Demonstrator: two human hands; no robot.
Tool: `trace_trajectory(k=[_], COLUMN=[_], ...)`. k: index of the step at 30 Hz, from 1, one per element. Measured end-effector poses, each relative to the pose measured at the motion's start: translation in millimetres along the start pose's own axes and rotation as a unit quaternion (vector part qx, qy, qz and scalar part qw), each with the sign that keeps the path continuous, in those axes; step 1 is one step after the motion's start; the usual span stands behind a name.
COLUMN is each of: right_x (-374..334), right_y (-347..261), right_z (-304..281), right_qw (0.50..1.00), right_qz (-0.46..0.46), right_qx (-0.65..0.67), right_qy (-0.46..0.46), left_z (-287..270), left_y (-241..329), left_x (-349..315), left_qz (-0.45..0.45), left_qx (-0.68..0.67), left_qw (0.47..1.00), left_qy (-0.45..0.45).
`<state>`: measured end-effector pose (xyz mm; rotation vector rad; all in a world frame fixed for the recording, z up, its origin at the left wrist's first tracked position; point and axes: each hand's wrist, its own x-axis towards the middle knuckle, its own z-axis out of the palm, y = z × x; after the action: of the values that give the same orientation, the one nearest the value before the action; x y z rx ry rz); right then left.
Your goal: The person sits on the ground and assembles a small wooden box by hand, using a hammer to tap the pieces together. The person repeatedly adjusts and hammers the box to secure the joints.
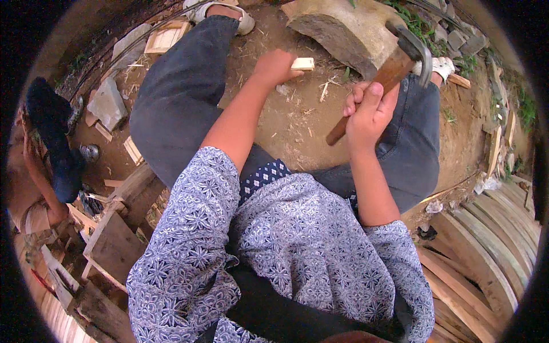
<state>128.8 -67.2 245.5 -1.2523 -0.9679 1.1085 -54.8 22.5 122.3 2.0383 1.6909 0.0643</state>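
My left hand [273, 68] is closed around a small pale wooden piece [303, 63], whose end sticks out past my thumb above the bare ground. My right hand [370, 117] grips a hammer [394, 68] by its brown wooden handle. The hammer's curved grey metal head is raised up and to the right, in front of a large stone [337, 30]. The handle's lower end juts out below my fingers. My fingers hide the rest of the wooden piece.
Wood splinters litter the dirt between my legs. Long planks [480, 240] are stacked at the right. On the left are wooden boards [114, 243], a grey rock [107, 104] and another person's arm [43, 171]. A small wooden frame [166, 38] lies at the upper left.
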Motion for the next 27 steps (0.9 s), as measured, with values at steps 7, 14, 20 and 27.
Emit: trace_trajectory(k=[7, 14, 20, 27], right_x=[30.9, 24.6, 0.4, 15.6], right_y=[70.4, 86.6, 33.1, 74.2], right_z=[-21.1, -39.7, -0.1, -20.6], right_qw=[0.968, 0.962, 0.987, 0.958], right_qz=[0.055, 0.021, 0.053, 0.038], right_qx=[-0.231, -0.267, -0.145, -0.274], right_qy=[-0.085, -0.052, -0.048, -0.075], left_z=[14.7, 12.9, 14.8, 15.6], left_y=[-10.0, 5.7, -18.6, -13.3], left_x=[19.3, 14.9, 2.4, 3.0], left_qz=[0.05, 0.066, 0.023, 0.023], left_qx=[0.027, 0.019, 0.009, 0.004], left_qw=[0.998, 0.997, 1.0, 1.0], left_qy=[0.027, 0.017, -0.004, 0.006])
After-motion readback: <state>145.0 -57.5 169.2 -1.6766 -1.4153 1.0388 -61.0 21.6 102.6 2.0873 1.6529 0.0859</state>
